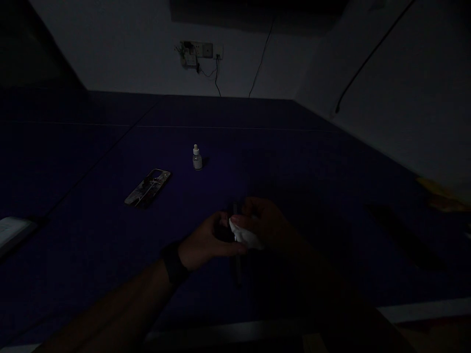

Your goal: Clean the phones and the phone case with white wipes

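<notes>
In the dim light my left hand, with a dark band on the wrist, is closed around a thin dark slab, which looks like a phone held edge-on. Its face is too dark to make out. My right hand pinches a crumpled white cloth or tissue against the slab, the thumb on top of it. Beyond my hands stands a small dropper bottle with a white top. A patterned phone case, with a camera opening at its far end, lies to the left.
Everything rests on a dark blue table. A white box-like object sits at the left edge, and a dark flat item lies to the right. Yellow packaging is at the right wall. Sockets and cables are behind.
</notes>
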### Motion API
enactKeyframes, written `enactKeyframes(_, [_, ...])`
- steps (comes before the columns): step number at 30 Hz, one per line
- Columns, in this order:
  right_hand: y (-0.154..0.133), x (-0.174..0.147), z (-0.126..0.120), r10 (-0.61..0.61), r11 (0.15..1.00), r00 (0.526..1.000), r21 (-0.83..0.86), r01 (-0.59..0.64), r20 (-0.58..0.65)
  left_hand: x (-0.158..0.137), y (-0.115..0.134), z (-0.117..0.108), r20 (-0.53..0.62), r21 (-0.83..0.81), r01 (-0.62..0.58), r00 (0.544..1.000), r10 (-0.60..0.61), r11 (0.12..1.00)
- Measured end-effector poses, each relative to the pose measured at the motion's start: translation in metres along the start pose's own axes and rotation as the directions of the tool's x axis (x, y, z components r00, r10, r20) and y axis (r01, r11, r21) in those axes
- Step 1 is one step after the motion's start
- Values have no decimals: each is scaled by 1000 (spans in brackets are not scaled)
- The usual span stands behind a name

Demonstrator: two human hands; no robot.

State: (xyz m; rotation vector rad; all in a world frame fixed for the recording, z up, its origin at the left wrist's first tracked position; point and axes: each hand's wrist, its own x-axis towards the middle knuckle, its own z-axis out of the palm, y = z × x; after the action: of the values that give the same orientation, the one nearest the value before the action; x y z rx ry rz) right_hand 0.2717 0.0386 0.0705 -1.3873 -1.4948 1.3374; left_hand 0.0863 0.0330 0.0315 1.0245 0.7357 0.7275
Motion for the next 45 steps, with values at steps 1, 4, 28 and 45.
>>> enactKeyframes(1, [0,0,-1,1,1000,1000,-10,0,14,0,0,0,5,0,-15,1000,15,1000])
enactKeyframes(4, [0,1,-7,-20,999,999,-46,22,41,1,-1,-1,2,46,-12,1000,12,999])
enactKeyframes(28, [-6,2,-7,-39,998,998,-58,36,-43,0,-1,-1,26,73,-34,999,32,997])
enactKeyframes(45, [-8,3,-8,-22,999,998,-46,25,63,0,0,-1,74,53,-44,996,40,998])
